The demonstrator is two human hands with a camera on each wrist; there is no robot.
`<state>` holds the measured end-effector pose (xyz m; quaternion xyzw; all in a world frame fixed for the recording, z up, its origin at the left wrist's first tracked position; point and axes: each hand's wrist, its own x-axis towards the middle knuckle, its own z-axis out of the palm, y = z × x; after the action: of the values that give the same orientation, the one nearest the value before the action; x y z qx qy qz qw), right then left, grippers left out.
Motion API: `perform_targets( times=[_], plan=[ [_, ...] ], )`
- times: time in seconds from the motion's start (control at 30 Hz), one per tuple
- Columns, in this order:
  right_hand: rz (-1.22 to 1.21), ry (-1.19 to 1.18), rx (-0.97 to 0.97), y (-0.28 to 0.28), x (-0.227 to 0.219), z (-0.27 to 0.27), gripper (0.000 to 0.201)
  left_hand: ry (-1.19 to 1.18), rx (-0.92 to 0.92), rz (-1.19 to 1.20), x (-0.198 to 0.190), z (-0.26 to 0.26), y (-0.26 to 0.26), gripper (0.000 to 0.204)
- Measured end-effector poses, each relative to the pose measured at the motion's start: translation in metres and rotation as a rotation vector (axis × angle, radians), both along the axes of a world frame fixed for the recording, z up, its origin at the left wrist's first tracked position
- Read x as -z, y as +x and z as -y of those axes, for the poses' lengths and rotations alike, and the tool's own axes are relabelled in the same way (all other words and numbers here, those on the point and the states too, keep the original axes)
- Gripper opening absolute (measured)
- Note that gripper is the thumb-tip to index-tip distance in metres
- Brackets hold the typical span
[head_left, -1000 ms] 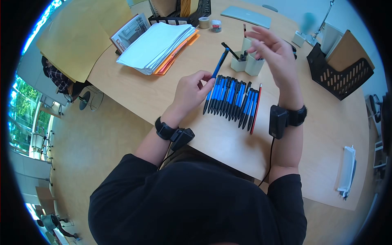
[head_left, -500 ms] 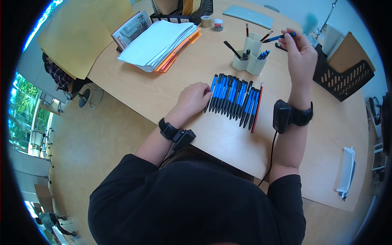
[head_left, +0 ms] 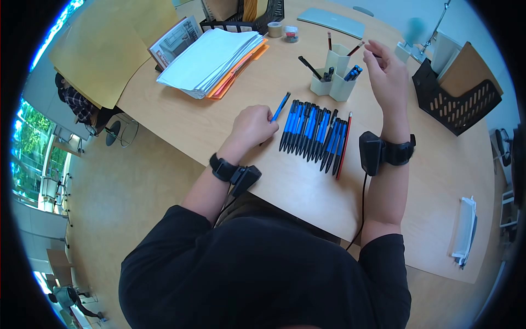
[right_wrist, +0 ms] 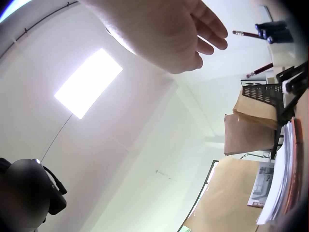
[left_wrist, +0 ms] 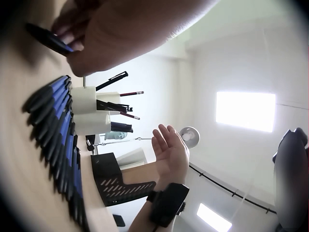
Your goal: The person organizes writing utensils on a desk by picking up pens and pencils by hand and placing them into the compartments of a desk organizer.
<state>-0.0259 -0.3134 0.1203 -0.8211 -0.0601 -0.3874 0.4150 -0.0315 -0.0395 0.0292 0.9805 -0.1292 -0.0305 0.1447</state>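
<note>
My left hand (head_left: 253,125) pinches a blue and black pen (head_left: 282,104) just left of the row. The left wrist view shows that pen's black end (left_wrist: 46,37) close over the table. Beside it lies a row of several blue and black pens (head_left: 309,131), side by side, with a red pencil (head_left: 344,145) at its right end. Behind the row stands a pale holder (head_left: 341,90) of joined cups, with blue pens, a black pen and pencils in it. My right hand (head_left: 388,79) hovers right of the holder, holding nothing, its fingers loosely extended in the right wrist view.
A stack of papers and orange folders (head_left: 211,63) lies at the back left. A tape roll (head_left: 274,29), a small jar (head_left: 291,35) and a laptop (head_left: 331,22) are farther back. On the right stand a black file rack (head_left: 457,98) and a white packet (head_left: 466,227).
My right hand held a pen beside the holder half a second ago; now it is free, and more blue pens stand in the cup. My left hand has taken the leftmost pen from the row.
</note>
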Motion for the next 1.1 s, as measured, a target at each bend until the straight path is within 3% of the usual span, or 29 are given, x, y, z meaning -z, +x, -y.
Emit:
perform_targets(
  times=[0.07,0.1,0.17,0.2,0.27,0.37,0.4,0.47,0.5,0.57,0.6,0.73,0.8,1.0,1.07,1.1],
  plan=[
    [0.034,0.085,-0.163,-0.009,-0.006,-0.011,0.041,-0.523,0.037,0.126,-0.003,0.001,-0.010,0.019],
    [0.032,0.085,-0.162,-0.016,-0.010,-0.019,0.041,-0.523,0.038,0.123,-0.008,0.003,-0.015,0.019],
    [-0.184,0.025,-0.411,-0.030,-0.015,-0.042,0.036,-0.839,0.173,0.228,-0.026,0.011,-0.027,0.017],
    [-0.185,0.026,-0.414,-0.036,-0.014,-0.054,0.036,-0.838,0.170,0.228,-0.032,0.013,-0.031,0.017],
    [-0.380,0.030,-0.732,-0.045,-0.011,-0.071,0.033,-0.908,0.288,0.286,-0.040,0.017,-0.035,0.015],
    [-0.296,-0.041,-0.714,-0.042,-0.009,-0.076,0.024,-0.954,0.272,0.394,-0.038,0.025,-0.033,0.016],
    [-0.294,-0.044,-0.714,-0.041,-0.011,-0.073,0.024,-0.956,0.272,0.397,-0.035,0.024,-0.030,0.016],
    [-0.065,0.074,-0.482,-0.039,-0.016,-0.059,0.018,-0.678,0.187,0.350,-0.022,0.021,-0.021,0.018],
    [0.019,0.056,-0.365,-0.036,-0.018,-0.050,0.016,-0.680,0.183,0.354,-0.013,0.019,-0.018,0.018],
    [0.087,0.093,-0.256,-0.023,-0.014,-0.032,0.018,-0.345,0.208,0.132,0.004,0.014,-0.010,0.019],
    [0.154,0.133,-0.142,-0.015,-0.010,-0.024,0.019,-0.345,0.209,0.136,0.012,0.015,-0.008,0.019],
    [0.058,0.088,-0.062,0.008,0.011,-0.004,0.035,-0.201,0.143,0.099,0.011,0.023,-0.013,0.021],
    [-0.143,-0.099,0.126,0.008,0.013,-0.002,0.052,-0.136,0.105,0.057,0.004,0.024,-0.015,0.020],
    [-0.024,-0.094,0.068,-0.009,-0.004,0.003,0.056,0.141,0.076,-0.085,-0.007,0.012,-0.004,0.021],
    [-0.078,-0.054,-0.024,-0.019,-0.014,-0.002,0.055,-0.133,0.054,0.045,-0.004,0.006,-0.002,0.021],
    [-0.131,-0.015,-0.115,-0.023,-0.017,-0.006,0.054,-0.131,0.057,0.045,-0.003,0.006,-0.003,0.021]
  ],
)
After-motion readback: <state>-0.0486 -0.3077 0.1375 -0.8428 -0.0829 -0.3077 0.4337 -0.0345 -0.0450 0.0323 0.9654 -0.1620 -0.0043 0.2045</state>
